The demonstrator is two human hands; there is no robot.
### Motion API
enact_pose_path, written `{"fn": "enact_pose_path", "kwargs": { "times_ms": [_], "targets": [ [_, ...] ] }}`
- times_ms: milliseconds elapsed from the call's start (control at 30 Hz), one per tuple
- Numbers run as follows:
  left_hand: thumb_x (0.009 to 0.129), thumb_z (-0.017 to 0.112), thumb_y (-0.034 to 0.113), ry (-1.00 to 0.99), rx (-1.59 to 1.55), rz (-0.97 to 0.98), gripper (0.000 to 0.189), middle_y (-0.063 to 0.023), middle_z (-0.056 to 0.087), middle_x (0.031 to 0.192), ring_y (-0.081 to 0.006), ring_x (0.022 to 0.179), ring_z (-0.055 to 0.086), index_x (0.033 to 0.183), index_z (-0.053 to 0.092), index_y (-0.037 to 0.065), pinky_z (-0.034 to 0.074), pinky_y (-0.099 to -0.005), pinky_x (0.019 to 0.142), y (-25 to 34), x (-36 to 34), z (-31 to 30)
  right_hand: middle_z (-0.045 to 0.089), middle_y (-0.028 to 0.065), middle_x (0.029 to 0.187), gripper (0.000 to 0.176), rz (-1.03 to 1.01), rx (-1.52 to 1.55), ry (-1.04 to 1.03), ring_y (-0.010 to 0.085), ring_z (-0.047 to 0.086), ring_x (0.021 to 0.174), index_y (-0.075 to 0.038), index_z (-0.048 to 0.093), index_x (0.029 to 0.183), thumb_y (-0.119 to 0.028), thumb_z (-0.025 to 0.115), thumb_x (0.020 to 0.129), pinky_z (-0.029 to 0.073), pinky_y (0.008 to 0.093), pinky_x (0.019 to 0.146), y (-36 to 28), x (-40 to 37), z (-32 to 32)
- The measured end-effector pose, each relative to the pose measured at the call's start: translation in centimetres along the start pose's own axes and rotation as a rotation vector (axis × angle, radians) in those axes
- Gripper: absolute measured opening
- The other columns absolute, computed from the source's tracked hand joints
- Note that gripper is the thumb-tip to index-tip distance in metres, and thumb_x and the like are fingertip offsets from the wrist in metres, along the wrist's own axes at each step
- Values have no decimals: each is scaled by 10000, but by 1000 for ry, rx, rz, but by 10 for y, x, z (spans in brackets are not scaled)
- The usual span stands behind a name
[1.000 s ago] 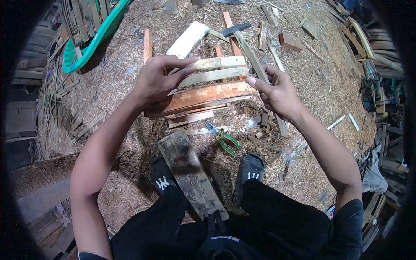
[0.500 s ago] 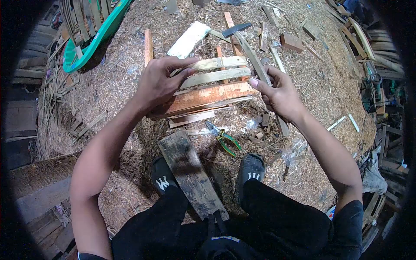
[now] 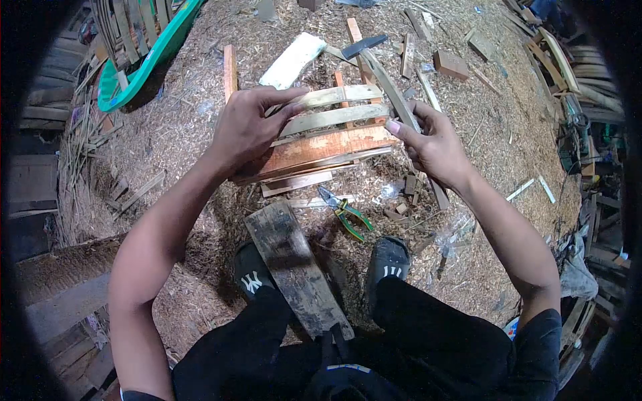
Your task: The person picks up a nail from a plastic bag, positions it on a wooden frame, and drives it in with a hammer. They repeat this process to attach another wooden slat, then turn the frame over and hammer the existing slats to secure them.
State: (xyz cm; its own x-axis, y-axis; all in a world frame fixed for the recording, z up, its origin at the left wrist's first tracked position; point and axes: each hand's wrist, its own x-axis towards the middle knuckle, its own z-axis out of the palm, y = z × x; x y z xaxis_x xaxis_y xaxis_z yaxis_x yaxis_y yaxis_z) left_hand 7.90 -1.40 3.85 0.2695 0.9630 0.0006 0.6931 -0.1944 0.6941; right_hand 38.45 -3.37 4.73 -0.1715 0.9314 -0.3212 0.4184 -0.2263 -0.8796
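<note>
My left hand (image 3: 251,130) is closed on the left end of a slatted wooden crate (image 3: 334,140), its thumb and index finger reaching over the upper slats. The crate is made of pale and reddish strips with gaps between them. My right hand (image 3: 435,144), at the crate's right end, grips a hammer (image 3: 394,87) by its wooden handle. The dark metal head points up and away from me. Just below the crate, pliers (image 3: 344,214) with green and yellow handles lie on the shavings. The far side of the crate is partly hidden.
A worn plank (image 3: 297,271) slants between my feet. Beyond the crate lies a white block (image 3: 293,60). A green basin (image 3: 127,90) with wooden strips stands at upper left. A wood block (image 3: 451,65) and scattered offcuts lie at right on the shavings.
Almost nothing differs. The whole view has shifted very slightly, while both hands keep the same hold on the crate and the hammer.
</note>
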Motion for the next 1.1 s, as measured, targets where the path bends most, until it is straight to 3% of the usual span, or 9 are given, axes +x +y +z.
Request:
{"fn": "enact_pose_path", "kwargs": {
  "times_ms": [833,900,967,1100],
  "targets": [
    [974,678,270,7,47,-21,291,-112,754,1080,-185,966,704,1221,734,128,530,-335,866,0,-1,3,645,28,841,368,-35,-10,-7,93,502,714,6,669,1120,-296,753,928,414,283,644,3,0,0],
    [973,678,277,-4,34,-46,295,-110,752,1090,-186,976,702,1223,733,129,527,-336,875,-2,2,4,623,11,796,347,-41,-18,13,77,489,659,-4,668,1093,-297,752,928,396,269,583,4,1,1],
    [940,694,398,82,-11,15,297,-121,748,926,-259,797,703,1175,760,230,530,-402,734,-9,3,9,601,-3,756,336,2,36,0,66,469,613,-13,666,1083,-300,751,929,370,260,540,5,2,1],
    [942,688,412,82,-14,13,299,-108,748,926,-251,787,697,1176,761,243,528,-397,731,-6,2,8,505,-49,642,289,7,113,-21,36,403,488,-44,645,1001,-320,718,954,283,238,426,8,3,0]
  ]
}}
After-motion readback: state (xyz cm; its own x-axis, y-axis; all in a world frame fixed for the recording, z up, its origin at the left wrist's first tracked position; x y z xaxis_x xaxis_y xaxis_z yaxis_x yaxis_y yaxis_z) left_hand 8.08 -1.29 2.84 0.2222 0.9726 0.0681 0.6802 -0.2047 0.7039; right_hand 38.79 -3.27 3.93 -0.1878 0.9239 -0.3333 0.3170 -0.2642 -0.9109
